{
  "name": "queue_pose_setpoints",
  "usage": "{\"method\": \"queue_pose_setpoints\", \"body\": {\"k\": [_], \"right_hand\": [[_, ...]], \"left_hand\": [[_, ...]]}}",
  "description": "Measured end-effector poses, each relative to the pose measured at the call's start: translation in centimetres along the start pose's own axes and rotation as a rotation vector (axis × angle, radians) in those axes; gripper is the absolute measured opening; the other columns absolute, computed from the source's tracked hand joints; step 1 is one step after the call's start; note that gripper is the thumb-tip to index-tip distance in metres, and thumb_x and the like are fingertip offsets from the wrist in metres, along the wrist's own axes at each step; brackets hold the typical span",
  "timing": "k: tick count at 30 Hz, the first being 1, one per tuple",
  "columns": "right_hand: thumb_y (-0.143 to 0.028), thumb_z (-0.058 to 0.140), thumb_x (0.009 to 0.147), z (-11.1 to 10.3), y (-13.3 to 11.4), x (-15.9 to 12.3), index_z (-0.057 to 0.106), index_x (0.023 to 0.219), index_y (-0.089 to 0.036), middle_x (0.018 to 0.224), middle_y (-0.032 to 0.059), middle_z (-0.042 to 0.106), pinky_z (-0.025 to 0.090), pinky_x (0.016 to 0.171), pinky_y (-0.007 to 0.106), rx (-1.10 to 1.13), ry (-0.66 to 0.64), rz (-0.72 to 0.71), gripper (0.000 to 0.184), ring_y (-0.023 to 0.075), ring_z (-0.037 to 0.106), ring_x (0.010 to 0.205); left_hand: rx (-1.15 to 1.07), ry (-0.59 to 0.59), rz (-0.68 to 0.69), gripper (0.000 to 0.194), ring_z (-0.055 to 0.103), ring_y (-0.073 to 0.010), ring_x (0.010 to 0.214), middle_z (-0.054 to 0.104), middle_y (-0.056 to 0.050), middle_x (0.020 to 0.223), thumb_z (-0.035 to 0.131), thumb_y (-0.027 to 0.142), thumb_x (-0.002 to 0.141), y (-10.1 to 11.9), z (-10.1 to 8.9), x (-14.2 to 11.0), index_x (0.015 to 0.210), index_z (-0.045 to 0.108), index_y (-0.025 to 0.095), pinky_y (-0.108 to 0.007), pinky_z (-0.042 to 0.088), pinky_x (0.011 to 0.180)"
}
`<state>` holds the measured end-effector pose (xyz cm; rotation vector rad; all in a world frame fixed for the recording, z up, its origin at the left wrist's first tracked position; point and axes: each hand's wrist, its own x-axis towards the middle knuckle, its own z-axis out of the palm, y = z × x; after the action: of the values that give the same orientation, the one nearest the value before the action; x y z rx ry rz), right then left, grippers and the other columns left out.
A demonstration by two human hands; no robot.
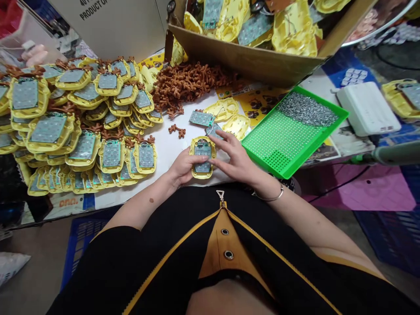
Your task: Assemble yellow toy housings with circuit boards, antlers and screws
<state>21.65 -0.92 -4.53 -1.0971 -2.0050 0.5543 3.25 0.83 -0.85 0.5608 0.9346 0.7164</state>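
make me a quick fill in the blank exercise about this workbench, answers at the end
The left hand holds a shell whose colour is ____.
The tray with the small metal pieces in it is coloured ____.
The bracelet is on the ____ arm.
The small branching pieces heaped beside the cardboard box are coloured ____.

Missing words: yellow; green; right; brown

One green tray point(262, 151), one white box point(367, 107) right of it, two empty yellow shells point(221, 109) and one held yellow case point(202, 150) left, piled yellow cases point(113, 155) farther left, too many to count
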Motion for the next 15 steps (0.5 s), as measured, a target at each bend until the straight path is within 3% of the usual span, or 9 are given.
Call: {"method": "queue_pose_setpoints", "body": {"k": [6, 9, 15], "right_hand": [[-0.048, 0.061, 0.093, 0.2, 0.5, -0.4, 0.049, 0.145, -0.027, 0.125, 0.0115, 0.069, 0.057, 0.093, 0.048, 0.137, -0.106, 0.105, 0.058, 0.0250, 0.068, 0.103], [-0.045, 0.064, 0.091, 0.6, 0.4, -0.3, 0.052, 0.142, -0.026, 0.126, 0.0119, 0.070, 0.056, 0.093, 0.048, 0.125, -0.089, 0.116, 0.055, 0.0262, 0.067, 0.106], [-0.042, 0.062, 0.093, 1.1, 0.7, -0.3, 0.052, 0.141, -0.023, 0.128, 0.0138, 0.069, 0.055, 0.095, 0.048, 0.092, -0.076, 0.080, 0.053, 0.0273, 0.066, 0.111]], "left_hand": [[-0.016, -0.019, -0.024, 0.039, 0.067, -0.0177, 0.071, 0.073, -0.005, 0.082, 0.079, 0.007, 0.055, -0.7, -0.3, 0.5, 0.092, 0.068, 0.012, -0.034, 0.052, 0.077], [-0.025, -0.028, -0.045, 0.041, 0.069, -0.0197, 0.073, 0.074, -0.007, 0.084, 0.078, 0.007, 0.055, -0.9, -0.5, 0.8, 0.094, 0.068, 0.011, -0.035, 0.052, 0.077], [-0.059, -0.009, -0.057, 0.038, 0.066, -0.0155, 0.067, 0.072, -0.004, 0.077, 0.077, 0.004, 0.054, -0.9, -0.5, 0.9, 0.090, 0.068, 0.011, -0.030, 0.052, 0.071]]}}
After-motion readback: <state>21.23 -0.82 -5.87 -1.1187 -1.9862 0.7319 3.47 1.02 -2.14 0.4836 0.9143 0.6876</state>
